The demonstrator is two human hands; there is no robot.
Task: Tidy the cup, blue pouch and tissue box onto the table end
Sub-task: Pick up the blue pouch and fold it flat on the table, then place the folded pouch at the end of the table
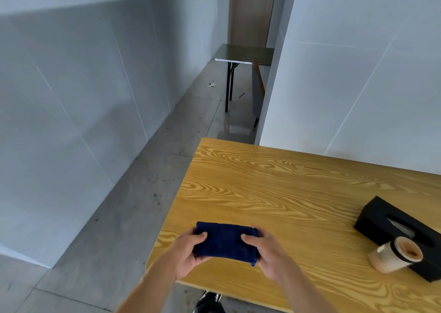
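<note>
While both hands grip it, the blue pouch (225, 242) shows as a dark navy, soft rectangle with no legible writing. Left hand (188, 253) and right hand (267, 255) close their fingers (250, 237) around its ends, low over the bench (286, 181) corner at seven o'clock; the black tissue box (381, 219) and cup (396, 256) sit at three o'clock.

Pale grey-white panelled walls (71, 85) run from nine o'clock up toward twelve, with another white partition (358, 74) at two o'clock. The grey concrete floor (143, 169) leads to a small dark table (243, 53) on black legs at twelve o'clock, before a brown door (253, 9). A yellow wood-grain tabletop (274, 181) fills four o'clock.
</note>
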